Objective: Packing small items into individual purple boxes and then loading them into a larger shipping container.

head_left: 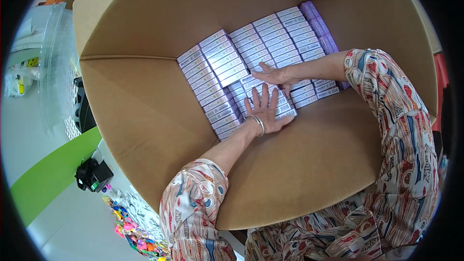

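Both my arms reach down into a deep brown cardboard box (145, 111). Rows of small white and purple cartons (285, 31) lie packed side by side on its bottom. My left hand (263, 111), with a silver bangle at the wrist, rests with fingers spread on a block of cartons (285, 108) at the near side. My right hand (275, 76) lies across the same block's far end, its fingers stretched out. Left of my hands a stack of cartons (224, 58) stands higher than the block beside it. Neither hand is wrapped round a carton.
Tall box walls surround the cartons; the near flap (299, 179) bends toward me. Clear plastic containers (50, 63) stand outside at the left. A black box-shaped thing (99, 174) and a heap of colourful small items (137, 232) lie lower left. Something red (441, 87) shows at the right.
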A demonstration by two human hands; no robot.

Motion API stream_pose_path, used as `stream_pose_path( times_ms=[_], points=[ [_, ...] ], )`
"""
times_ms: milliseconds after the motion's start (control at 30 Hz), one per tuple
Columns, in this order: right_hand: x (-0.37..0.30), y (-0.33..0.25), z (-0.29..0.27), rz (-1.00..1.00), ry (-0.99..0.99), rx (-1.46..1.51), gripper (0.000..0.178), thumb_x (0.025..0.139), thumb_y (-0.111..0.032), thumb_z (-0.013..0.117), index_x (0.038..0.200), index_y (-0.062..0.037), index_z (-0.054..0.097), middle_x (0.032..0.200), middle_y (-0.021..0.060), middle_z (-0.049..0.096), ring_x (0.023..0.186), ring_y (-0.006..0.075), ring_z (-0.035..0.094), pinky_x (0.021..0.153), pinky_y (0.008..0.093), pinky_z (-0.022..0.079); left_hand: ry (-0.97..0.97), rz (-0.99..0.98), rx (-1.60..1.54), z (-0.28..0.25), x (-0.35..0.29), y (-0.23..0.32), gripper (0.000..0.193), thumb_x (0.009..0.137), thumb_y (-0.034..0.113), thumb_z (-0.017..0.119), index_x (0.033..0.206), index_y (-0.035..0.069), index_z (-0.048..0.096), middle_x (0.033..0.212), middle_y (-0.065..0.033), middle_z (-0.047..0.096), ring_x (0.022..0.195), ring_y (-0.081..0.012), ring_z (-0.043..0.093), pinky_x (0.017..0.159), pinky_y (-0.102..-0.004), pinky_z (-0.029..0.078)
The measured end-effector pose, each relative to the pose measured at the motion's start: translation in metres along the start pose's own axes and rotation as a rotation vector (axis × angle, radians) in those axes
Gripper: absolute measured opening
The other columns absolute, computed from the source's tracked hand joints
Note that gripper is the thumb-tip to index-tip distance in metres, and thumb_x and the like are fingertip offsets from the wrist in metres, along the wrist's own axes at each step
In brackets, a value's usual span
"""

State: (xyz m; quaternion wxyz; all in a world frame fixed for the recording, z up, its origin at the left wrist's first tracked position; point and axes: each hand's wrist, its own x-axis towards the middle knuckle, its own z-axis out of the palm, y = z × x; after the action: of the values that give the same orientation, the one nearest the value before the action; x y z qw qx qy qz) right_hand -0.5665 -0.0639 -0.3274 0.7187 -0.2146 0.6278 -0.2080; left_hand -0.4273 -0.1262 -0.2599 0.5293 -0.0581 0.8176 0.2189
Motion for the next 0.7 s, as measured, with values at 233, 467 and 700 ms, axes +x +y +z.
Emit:
stream_pose_path(
  times_ms=[233, 467, 700],
  points=[
    [-0.018, -0.019, 0.016, 0.123, -0.01, 0.109, 0.107, 0.077, -0.084, 0.027, 0.145, -0.0196, -0.026, 0.155, 0.0186, -0.006, 0.137, 0.0449, 0.021, 0.088, 0.0667, 0.044, 0.276, 0.067, 0.42, 0.021, 0.003, -0.001, 0.096, 0.087, 0.071, 0.032, 0.15, 0.005, 0.005, 0.155, -0.0222, 0.004, 0.142, -0.0423, 0.006, 0.11, -0.0614, 0.008],
    [-0.026, -0.021, 0.012, 0.076, -0.098, 0.13, 0.111, 0.074, -0.088, 0.024, 0.142, -0.0207, -0.03, 0.154, 0.0239, -0.005, 0.136, 0.0506, 0.018, 0.094, 0.0709, 0.035, 0.256, 0.067, 0.377, 0.03, 0.011, -0.004, 0.091, 0.088, 0.069, 0.031, 0.151, 0.009, 0.004, 0.156, -0.0194, -0.001, 0.142, -0.0439, 0.001, 0.109, -0.0633, 0.005],
    [-0.001, 0.013, 0.007, 0.262, 0.146, 0.248, 0.11, 0.072, -0.089, 0.026, 0.151, -0.0206, -0.008, 0.155, 0.0187, -0.009, 0.141, 0.0446, 0.01, 0.1, 0.0684, 0.027, 0.185, 0.105, 0.308, 0.027, 0.02, -0.015, 0.085, 0.091, 0.065, 0.03, 0.152, 0.013, 0.002, 0.157, -0.0162, -0.005, 0.143, -0.0422, -0.007, 0.11, -0.0616, -0.002]
  ],
)
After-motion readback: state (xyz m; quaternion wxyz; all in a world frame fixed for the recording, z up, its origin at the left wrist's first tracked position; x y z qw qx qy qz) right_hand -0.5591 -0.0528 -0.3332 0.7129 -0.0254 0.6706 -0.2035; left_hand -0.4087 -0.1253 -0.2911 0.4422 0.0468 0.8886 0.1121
